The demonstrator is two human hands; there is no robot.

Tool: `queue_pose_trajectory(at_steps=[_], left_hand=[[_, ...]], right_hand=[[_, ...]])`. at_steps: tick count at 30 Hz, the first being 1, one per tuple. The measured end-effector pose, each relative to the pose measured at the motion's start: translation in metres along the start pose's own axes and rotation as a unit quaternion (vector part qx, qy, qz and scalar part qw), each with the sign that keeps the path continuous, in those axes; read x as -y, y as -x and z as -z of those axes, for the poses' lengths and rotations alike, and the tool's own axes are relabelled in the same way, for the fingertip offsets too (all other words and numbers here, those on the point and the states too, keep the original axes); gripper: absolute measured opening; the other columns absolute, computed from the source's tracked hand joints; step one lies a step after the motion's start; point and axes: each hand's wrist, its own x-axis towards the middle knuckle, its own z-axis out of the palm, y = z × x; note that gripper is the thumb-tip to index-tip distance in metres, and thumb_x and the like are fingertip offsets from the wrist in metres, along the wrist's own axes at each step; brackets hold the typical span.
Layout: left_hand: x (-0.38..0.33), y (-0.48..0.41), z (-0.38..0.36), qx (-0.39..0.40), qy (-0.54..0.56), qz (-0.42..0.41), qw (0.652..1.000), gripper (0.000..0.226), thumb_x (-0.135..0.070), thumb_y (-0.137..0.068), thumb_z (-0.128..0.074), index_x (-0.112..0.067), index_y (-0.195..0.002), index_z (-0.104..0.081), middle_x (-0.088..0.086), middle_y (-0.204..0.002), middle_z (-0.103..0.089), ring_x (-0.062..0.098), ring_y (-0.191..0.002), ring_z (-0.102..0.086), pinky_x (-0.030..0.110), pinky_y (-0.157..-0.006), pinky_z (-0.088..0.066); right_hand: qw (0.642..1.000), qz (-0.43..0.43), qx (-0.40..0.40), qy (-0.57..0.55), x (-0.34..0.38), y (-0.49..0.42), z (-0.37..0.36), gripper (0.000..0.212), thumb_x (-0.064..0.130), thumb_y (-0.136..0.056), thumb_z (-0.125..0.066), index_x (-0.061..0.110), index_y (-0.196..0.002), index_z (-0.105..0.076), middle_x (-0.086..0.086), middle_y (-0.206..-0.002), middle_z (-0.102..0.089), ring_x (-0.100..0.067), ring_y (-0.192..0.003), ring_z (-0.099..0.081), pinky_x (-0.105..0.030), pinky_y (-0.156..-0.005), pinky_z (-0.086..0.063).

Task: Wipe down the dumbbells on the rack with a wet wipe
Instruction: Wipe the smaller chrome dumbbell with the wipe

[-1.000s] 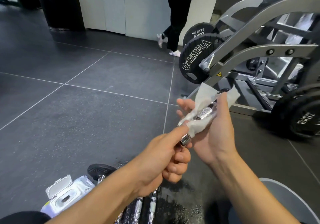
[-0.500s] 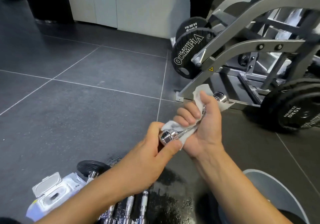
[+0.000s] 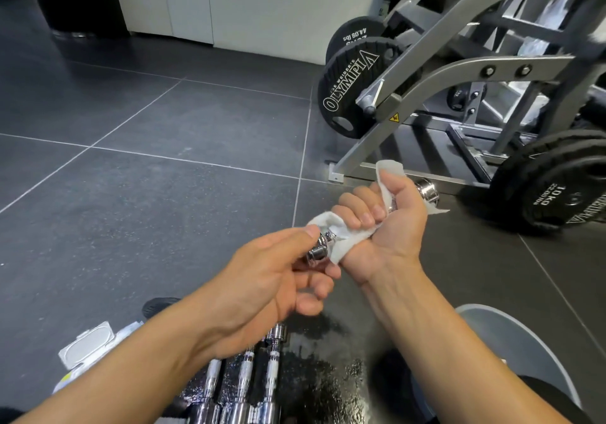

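Our right hand [image 3: 390, 227] now clenches the wet wipe [image 3: 344, 243] around the chrome dumbbell [image 3: 426, 191], held above the floor. A second ago that palm lay open. Our left hand [image 3: 272, 279] pinches the near end. The handle scrub looks underway. More dumbbells [image 3: 243, 377] wait below, beside the wipes pack [image 3: 87, 346].
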Motion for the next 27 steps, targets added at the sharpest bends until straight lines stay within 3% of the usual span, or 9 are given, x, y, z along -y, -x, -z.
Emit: queue_pose_trajectory(at_steps=[2,6,10,13,16,20,21,24,27], left_hand=[[-0.002,-0.001,0.006,-0.012,-0.167,-0.104,0.98,0.068,-0.037,-0.093,-0.071,-0.018,-0.153,-0.044,0.005,-0.095,-0.069,0.013,-0.071,-0.06,0.025,-0.06,-0.046],[0.003,-0.008,0.027,-0.072,-0.572,-0.29,0.764,0.108,-0.022,-0.092,-0.077,-0.036,-0.166,0.0,-0.028,-0.142,-0.046,-0.005,-0.121,-0.053,0.011,-0.105,-0.037],[-0.005,0.006,-0.002,-0.053,-0.195,-0.061,0.977,0.107,-0.064,-0.076,-0.08,-0.03,-0.162,-0.027,0.007,-0.127,-0.069,0.022,-0.092,-0.076,0.037,-0.072,-0.059],[-0.001,0.004,-0.003,-0.029,-0.03,0.002,0.999,0.064,-0.049,-0.097,-0.057,0.001,-0.136,-0.055,0.028,-0.087,-0.068,0.031,-0.062,-0.065,0.032,-0.048,-0.049],[0.002,0.002,-0.003,-0.034,-0.105,-0.097,0.989,0.065,-0.041,-0.098,-0.064,-0.021,-0.155,-0.037,0.014,-0.086,-0.071,0.023,-0.067,-0.062,0.031,-0.056,-0.049],[0.003,-0.001,0.021,-0.034,-0.585,-0.401,0.704,0.087,-0.02,-0.093,-0.074,-0.044,-0.159,-0.022,-0.022,-0.133,-0.057,0.007,-0.116,-0.059,0.025,-0.104,-0.048],[0.002,-0.002,0.022,-0.028,-0.563,-0.397,0.724,0.094,-0.015,-0.088,-0.082,-0.046,-0.157,-0.025,-0.023,-0.138,-0.055,0.01,-0.122,-0.059,0.028,-0.106,-0.049],[-0.004,0.005,0.007,-0.035,-0.243,-0.216,0.945,0.105,-0.041,-0.066,-0.096,-0.047,-0.15,-0.033,-0.007,-0.134,-0.066,0.016,-0.1,-0.074,0.03,-0.082,-0.059],[-0.007,0.007,-0.002,-0.034,-0.036,-0.073,0.996,0.071,-0.052,-0.091,-0.074,-0.009,-0.142,-0.049,0.029,-0.102,-0.072,0.034,-0.073,-0.069,0.036,-0.058,-0.059]], right_hand=[[1.0,0.01,-0.011,-0.011,-0.001,0.0,-0.001,0.056,0.03,-0.094,-0.047,0.018,-0.042,-0.031,0.004,-0.039,-0.026,-0.012,-0.035,-0.026,-0.02,-0.042,-0.023],[0.999,0.01,-0.024,-0.045,0.002,0.001,-0.002,0.052,0.028,-0.092,-0.049,0.019,-0.044,-0.03,0.004,-0.041,-0.027,-0.012,-0.035,-0.028,-0.019,-0.04,-0.026],[1.0,0.006,-0.016,-0.024,0.003,0.002,0.0,0.053,0.029,-0.091,-0.048,0.018,-0.043,-0.029,0.003,-0.041,-0.025,-0.012,-0.035,-0.026,-0.02,-0.04,-0.025],[1.0,-0.005,-0.011,-0.011,0.001,0.002,0.002,0.048,0.028,-0.083,-0.054,0.018,-0.043,-0.029,0.003,-0.041,-0.025,-0.013,-0.036,-0.025,-0.02,-0.041,-0.025],[1.0,0.004,-0.014,-0.01,0.002,0.001,0.003,0.05,0.028,-0.085,-0.054,0.018,-0.042,-0.03,0.003,-0.04,-0.025,-0.012,-0.036,-0.025,-0.02,-0.042,-0.024],[0.999,0.015,-0.031,-0.036,0.004,0.0,0.003,0.052,0.026,-0.09,-0.05,0.019,-0.043,-0.03,0.004,-0.041,-0.026,-0.011,-0.036,-0.027,-0.02,-0.045,-0.026],[0.999,0.016,-0.032,-0.041,0.005,0.0,0.003,0.05,0.024,-0.088,-0.051,0.019,-0.043,-0.03,0.004,-0.041,-0.025,-0.011,-0.036,-0.027,-0.019,-0.044,-0.026],[0.999,0.019,-0.02,-0.032,0.006,0.001,0.002,0.041,0.022,-0.076,-0.056,0.019,-0.045,-0.029,0.004,-0.043,-0.024,-0.011,-0.037,-0.025,-0.019,-0.04,-0.026],[0.999,0.025,-0.016,-0.019,0.006,0.002,0.004,0.037,0.023,-0.071,-0.057,0.02,-0.047,-0.028,0.004,-0.044,-0.022,-0.012,-0.039,-0.023,-0.021,-0.039,-0.025]])
